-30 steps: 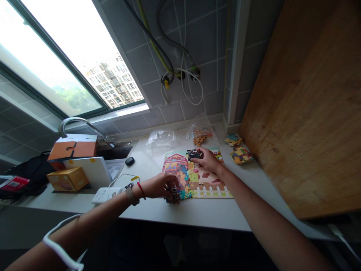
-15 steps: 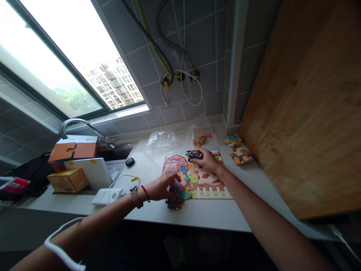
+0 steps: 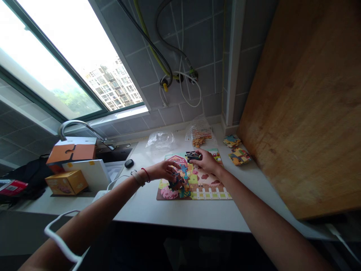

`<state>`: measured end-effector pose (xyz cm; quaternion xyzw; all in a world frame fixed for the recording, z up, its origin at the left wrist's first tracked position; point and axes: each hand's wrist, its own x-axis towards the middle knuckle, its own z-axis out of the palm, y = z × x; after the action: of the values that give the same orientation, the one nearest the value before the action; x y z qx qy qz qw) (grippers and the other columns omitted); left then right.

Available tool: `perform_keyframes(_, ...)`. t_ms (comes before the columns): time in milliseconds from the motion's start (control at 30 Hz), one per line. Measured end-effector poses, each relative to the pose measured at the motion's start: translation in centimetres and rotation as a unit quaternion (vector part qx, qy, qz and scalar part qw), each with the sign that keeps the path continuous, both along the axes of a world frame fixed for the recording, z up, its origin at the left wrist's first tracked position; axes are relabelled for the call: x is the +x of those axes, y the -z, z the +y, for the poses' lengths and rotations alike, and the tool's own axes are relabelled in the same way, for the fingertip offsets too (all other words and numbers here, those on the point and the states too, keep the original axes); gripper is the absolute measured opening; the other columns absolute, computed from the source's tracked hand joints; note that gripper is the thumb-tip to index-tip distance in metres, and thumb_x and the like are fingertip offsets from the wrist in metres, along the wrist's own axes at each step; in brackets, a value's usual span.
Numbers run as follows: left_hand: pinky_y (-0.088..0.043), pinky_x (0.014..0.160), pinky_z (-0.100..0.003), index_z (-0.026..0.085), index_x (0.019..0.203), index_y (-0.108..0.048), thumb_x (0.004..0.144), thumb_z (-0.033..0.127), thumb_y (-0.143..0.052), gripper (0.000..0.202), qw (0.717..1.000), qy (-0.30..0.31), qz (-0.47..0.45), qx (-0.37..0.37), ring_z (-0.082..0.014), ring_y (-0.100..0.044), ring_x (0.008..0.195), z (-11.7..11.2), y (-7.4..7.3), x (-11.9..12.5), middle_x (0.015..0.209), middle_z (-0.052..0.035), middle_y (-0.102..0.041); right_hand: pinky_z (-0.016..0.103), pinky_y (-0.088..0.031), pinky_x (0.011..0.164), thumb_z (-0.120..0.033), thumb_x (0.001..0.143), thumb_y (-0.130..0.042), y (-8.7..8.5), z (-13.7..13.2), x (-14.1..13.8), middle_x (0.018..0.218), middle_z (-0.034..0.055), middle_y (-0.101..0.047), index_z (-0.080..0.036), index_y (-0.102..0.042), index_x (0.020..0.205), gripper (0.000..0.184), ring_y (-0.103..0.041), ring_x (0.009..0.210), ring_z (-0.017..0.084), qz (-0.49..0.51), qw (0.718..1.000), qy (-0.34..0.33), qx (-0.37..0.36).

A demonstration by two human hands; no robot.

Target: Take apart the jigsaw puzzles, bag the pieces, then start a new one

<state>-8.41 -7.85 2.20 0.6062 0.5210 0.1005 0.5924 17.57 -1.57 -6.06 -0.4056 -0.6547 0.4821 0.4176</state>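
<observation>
So the left hand [image 3: 163,170] has a dark puzzle chunk [image 3: 177,184] pinched and the right hand [image 3: 208,162] grips some dark pieces [image 3: 191,156], both over the farm puzzle [image 3: 208,180] lying flat on the counter [image 3: 141,212].

Left arm [image 3: 105,210]: slants from the bottom left of the frame up toward the lower middle.
Left wrist [image 3: 152,174]: roughly in line with the forearm, back of the hand upward.
Left grip [image 3: 163,170]: just below and left of centre, fingers [image 3: 172,164] bent downward in a hold.
Right arm [image 3: 254,205]: reaches up and leftward from the bottom right.
Right grip [image 3: 208,162]: right of centre, slightly higher, closed in a pinch pointing left.
</observation>
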Motion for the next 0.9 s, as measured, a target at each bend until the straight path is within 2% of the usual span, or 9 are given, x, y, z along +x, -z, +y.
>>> perform_keyframes(67, -0.054, 0.077, -0.034, 0.017, 0.122, -0.066, 0.062, 0.031, -0.095, 0.067, 1.0, -0.012, -0.009, 0.016, -0.0181, -0.068, 0.082, 1.5, 0.7, 0.0, 0.087, -0.002, -0.07, 0.024, -0.05, 0.055, -0.04, 0.07, -0.087, 0.1, 0.0, -0.1, 0.092, 0.0039, -0.075, -0.02, -0.064, 0.1, 0.043, -0.065, 0.064, 0.015, -0.003, 1.0, 0.0, -0.005)
perform_keyframes(167, -0.053, 0.073, -0.032, 0.016, 0.117, -0.069, 0.062, 0.031, -0.094, 0.063, 0.995, 0.0, 0.046, 0.093, -0.0172, -0.067, 0.077, 3.5, 1.9, 0.2, 0.08, -0.0003, -0.069, 0.024, -0.047, 0.048, -0.042, 0.07, -0.087, 0.2, 0.1, -0.1, 0.089, 0.0027, -0.074, -0.019, -0.063, 0.102, 0.046, -0.06, 0.053, 0.012, 0.0, 1.0, -0.003, -0.018)
perform_keyframes(267, -0.053, 0.076, -0.032, 0.016, 0.116, -0.07, 0.061, 0.028, -0.094, 0.061, 0.99, 0.004, 0.064, 0.121, -0.0174, -0.067, 0.081, 4.7, 2.5, 0.4, 0.086, -0.0021, -0.071, 0.024, -0.046, 0.046, -0.043, 0.07, -0.087, 0.2, 0.1, -0.1, 0.087, 0.0018, -0.073, -0.019, -0.063, 0.101, 0.046, -0.058, 0.049, 0.011, 0.005, 1.0, -0.004, -0.023)
perform_keyframes(333, -0.054, 0.082, -0.034, 0.017, 0.119, -0.07, 0.059, 0.027, -0.095, 0.066, 0.987, 0.015, 0.073, 0.14, -0.0204, -0.069, 0.091, 4.9, 2.4, 0.5, 0.099, -0.006, -0.073, 0.023, -0.046, 0.047, -0.042, 0.07, -0.087, 0.1, 0.2, -0.1, 0.088, 0.0022, -0.073, -0.02, -0.063, 0.099, 0.044, -0.059, 0.051, 0.012, 0.006, 1.0, -0.003, -0.019)
perform_keyframes(433, -0.055, 0.087, -0.037, 0.02, 0.129, -0.066, 0.056, 0.028, -0.097, 0.08, 0.975, 0.063, 0.108, 0.186, -0.025, -0.069, 0.104, 4.4, 2.1, 0.5, 0.117, -0.0112, -0.071, 0.023, -0.047, 0.048, -0.041, 0.07, -0.087, 0.1, 0.2, -0.1, 0.09, 0.0027, -0.073, -0.02, -0.063, 0.098, 0.043, -0.061, 0.056, 0.013, 0.007, 1.0, -0.005, -0.013)
perform_keyframes(600, -0.055, 0.088, -0.037, 0.019, 0.137, -0.06, 0.055, 0.023, -0.096, 0.089, 0.945, 0.101, 0.205, 0.235, -0.0253, -0.068, 0.101, 3.8, 2.0, 0.9, 0.116, -0.0113, -0.071, 0.023, -0.045, 0.049, -0.041, 0.07, -0.086, 0.2, 0.1, -0.2, 0.088, 0.0016, -0.074, -0.02, -0.063, 0.099, 0.043, -0.058, 0.053, 0.012, 0.004, 1.0, -0.004, -0.009)
perform_keyframes(733, -0.053, 0.082, -0.031, 0.02, 0.124, -0.067, 0.052, 0.022, -0.095, 0.077, 0.921, 0.135, 0.263, 0.253, -0.0253, -0.068, 0.1, 4.0, 1.4, 1.9, 0.118, -0.0096, -0.071, 0.025, -0.048, 0.055, -0.04, 0.072, -0.086, 0.0, 0.0, 0.0, 0.088, 0.003, -0.075, -0.02, -0.063, 0.099, 0.041, -0.063, 0.059, 0.014, -0.01, 1.0, -0.004, 0.004)
perform_keyframes(833, -0.049, 0.073, -0.029, 0.018, 0.106, -0.072, 0.052, 0.026, -0.095, 0.059, 0.907, 0.138, 0.309, 0.252, -0.0242, -0.067, 0.089, 4.1, 0.9, 2.5, 0.106, -0.0081, -0.073, 0.027, -0.052, 0.063, -0.04, 0.072, -0.086, -0.1, 0.0, 0.0, 0.093, 0.0048, -0.076, -0.021, -0.065, 0.098, 0.039, -0.068, 0.072, 0.018, -0.016, 1.0, 0.0, 0.021)
perform_keyframes(900, -0.047, 0.07, -0.029, 0.017, 0.098, -0.072, 0.053, 0.026, -0.094, 0.051, 0.907, 0.133, 0.313, 0.247, -0.023, -0.066, 0.085, 4.0, 0.7, 2.6, 0.099, -0.0068, -0.073, 0.027, -0.052, 0.065, -0.039, 0.072, -0.086, 0.0, 0.0, 0.0, 0.094, 0.0049, -0.077, -0.02, -0.065, 0.098, 0.039, -0.069, 0.075, 0.019, -0.018, 1.0, 0.005, 0.023)
